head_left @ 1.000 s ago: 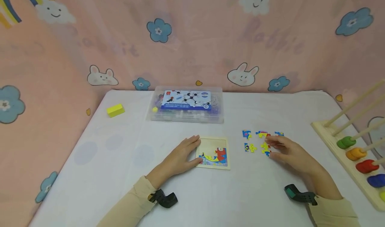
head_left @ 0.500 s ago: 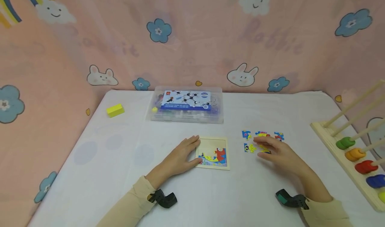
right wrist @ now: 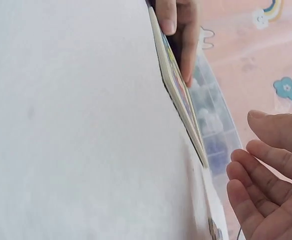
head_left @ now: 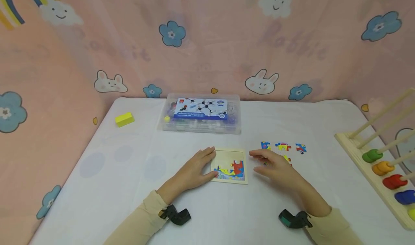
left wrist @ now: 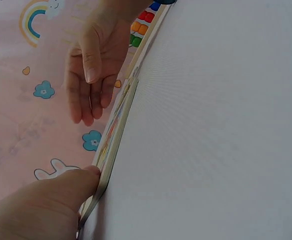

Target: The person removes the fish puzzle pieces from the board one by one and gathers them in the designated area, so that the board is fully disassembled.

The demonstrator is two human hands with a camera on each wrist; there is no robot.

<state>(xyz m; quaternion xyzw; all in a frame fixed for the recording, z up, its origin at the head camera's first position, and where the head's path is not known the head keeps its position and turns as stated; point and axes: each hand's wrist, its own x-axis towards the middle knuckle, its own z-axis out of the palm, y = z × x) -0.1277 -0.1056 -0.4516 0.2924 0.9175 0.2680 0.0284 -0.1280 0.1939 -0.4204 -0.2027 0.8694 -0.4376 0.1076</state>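
Observation:
A square wooden puzzle tray (head_left: pixel 227 156) lies on the white table, with red, yellow and blue pieces (head_left: pixel 238 168) fitted along its bottom and right. My left hand (head_left: pixel 194 170) rests on the tray's left edge, thumb low on the frame and fingers extended toward the top corner. Just right of the tray hovers my right hand (head_left: pixel 279 168), thumb and fingers apart and loosely bent. Nothing shows between those fingers (right wrist: pixel 265 182) in the right wrist view. Several loose puzzle pieces (head_left: pixel 283 146) lie behind and beneath the right hand, which partly hides some.
At the back of the table sits a clear plastic box (head_left: pixel 233 126) labelled as a molecular model kit. A yellow block (head_left: pixel 124 119) is at the back left. Along the right edge stands a wooden rack (head_left: pixel 363 149) with pegs and coloured beads.
My right hand has moved left, from over the loose pieces to near the tray's right edge, uncovering pieces on the right. My left hand has stayed put.

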